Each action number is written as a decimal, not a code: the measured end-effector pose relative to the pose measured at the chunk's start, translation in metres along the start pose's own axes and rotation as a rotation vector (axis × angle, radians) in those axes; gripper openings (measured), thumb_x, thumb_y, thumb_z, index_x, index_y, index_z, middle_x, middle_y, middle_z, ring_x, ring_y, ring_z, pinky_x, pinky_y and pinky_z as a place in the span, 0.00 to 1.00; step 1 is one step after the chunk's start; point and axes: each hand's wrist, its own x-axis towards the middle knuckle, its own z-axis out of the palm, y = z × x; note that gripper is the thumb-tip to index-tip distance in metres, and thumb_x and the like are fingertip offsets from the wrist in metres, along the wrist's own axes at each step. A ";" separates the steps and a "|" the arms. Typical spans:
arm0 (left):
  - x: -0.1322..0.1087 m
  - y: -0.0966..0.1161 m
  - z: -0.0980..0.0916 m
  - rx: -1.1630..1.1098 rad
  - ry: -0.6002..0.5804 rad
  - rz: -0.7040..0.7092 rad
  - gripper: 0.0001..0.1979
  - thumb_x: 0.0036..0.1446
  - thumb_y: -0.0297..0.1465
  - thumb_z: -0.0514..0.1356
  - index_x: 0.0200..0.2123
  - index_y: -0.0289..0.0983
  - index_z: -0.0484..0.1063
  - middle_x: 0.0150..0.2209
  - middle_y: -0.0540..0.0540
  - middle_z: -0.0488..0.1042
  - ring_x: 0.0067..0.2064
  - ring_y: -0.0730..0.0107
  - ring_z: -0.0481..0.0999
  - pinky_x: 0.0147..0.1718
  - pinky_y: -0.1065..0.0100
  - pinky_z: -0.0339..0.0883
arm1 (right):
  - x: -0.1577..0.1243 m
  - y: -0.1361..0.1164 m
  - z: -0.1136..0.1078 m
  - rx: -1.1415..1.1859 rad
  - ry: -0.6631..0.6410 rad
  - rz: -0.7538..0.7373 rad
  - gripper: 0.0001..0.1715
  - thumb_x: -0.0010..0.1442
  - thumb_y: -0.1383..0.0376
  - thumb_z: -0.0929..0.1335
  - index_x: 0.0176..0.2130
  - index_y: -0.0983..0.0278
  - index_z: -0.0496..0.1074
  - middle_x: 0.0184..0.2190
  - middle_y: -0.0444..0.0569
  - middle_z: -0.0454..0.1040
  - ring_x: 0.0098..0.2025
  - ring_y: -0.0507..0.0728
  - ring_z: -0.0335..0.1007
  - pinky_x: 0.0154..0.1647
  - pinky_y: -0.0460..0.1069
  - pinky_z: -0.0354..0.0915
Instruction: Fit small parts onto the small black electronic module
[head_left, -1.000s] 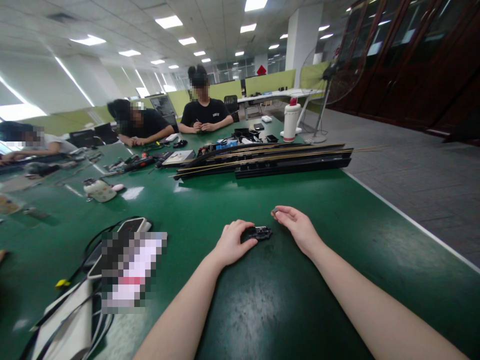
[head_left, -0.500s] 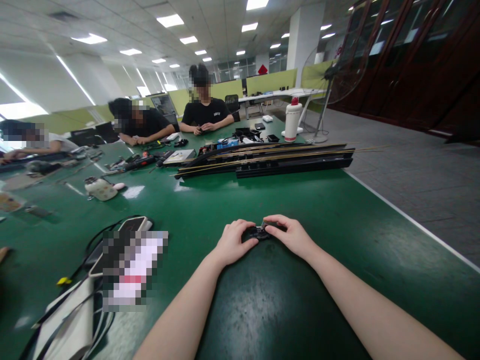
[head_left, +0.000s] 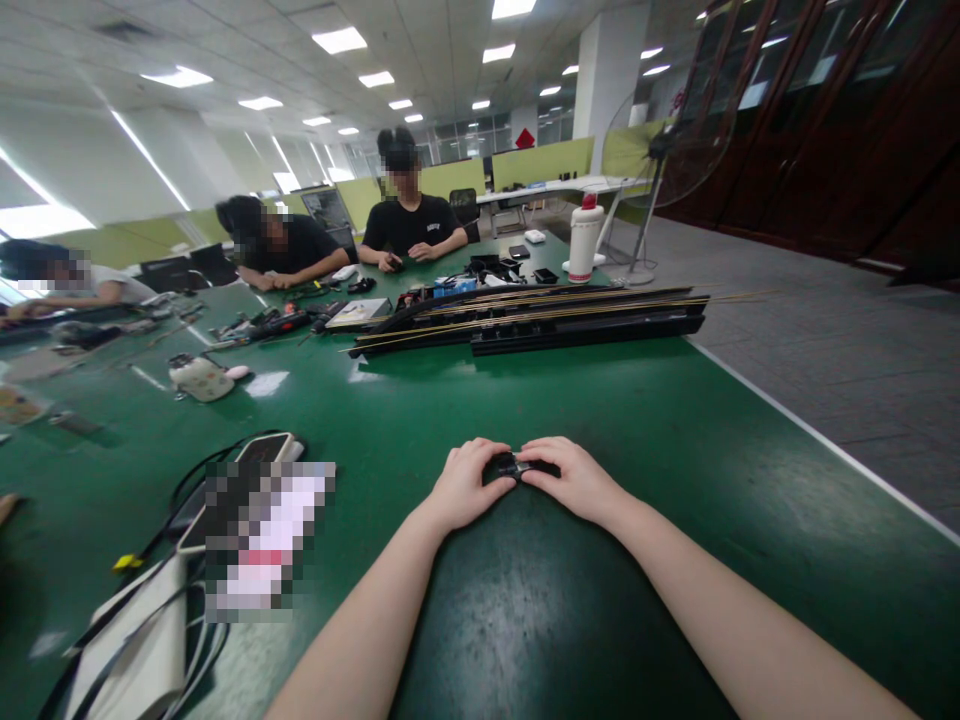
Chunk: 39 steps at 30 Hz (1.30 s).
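A small dark part [head_left: 516, 467] with a pale shiny bit near its middle lies between my hands, low over the green tabletop [head_left: 390, 430]. Its exact kind is too small to make out. My left hand [head_left: 466, 485] is closed on its left end, thumb at the near side and fingers at the far side. On the other end, my right hand [head_left: 574, 480] grips in the same way, with thumb and fingers curved round it. My fingers cover both ends of the part.
Long black strips [head_left: 592, 335] and thin brass-coloured rods lie across the table ahead. At left are a blurred-out phone [head_left: 277, 540], a power bank [head_left: 240, 485], and cables. A white bottle [head_left: 585, 240] stands at the back right. Co-workers sit across the table.
My right hand has lowered its fingers from the part's middle and now wraps its right end. My left hand stays put. Opposite, a co-worker's hands have moved apart.
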 end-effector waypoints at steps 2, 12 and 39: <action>0.000 0.000 0.000 0.001 0.000 0.001 0.18 0.54 0.35 0.60 0.48 0.42 0.67 0.45 0.46 0.71 0.47 0.59 0.68 0.47 0.59 0.60 | 0.000 0.000 0.000 -0.032 -0.022 -0.004 0.13 0.48 0.66 0.72 0.36 0.52 0.77 0.40 0.46 0.78 0.46 0.62 0.69 0.50 0.60 0.61; 0.001 0.001 0.002 0.003 0.000 0.000 0.18 0.55 0.35 0.60 0.50 0.42 0.66 0.46 0.46 0.71 0.48 0.59 0.68 0.47 0.59 0.60 | 0.003 0.003 -0.006 0.296 0.111 0.243 0.14 0.52 0.61 0.68 0.42 0.55 0.74 0.42 0.46 0.77 0.46 0.58 0.71 0.52 0.57 0.62; 0.001 0.001 0.001 0.004 0.001 -0.005 0.18 0.55 0.35 0.60 0.50 0.41 0.66 0.47 0.46 0.71 0.49 0.59 0.68 0.48 0.59 0.60 | 0.010 0.010 -0.012 0.535 0.238 0.442 0.12 0.51 0.60 0.67 0.37 0.62 0.72 0.37 0.50 0.78 0.42 0.57 0.73 0.49 0.55 0.63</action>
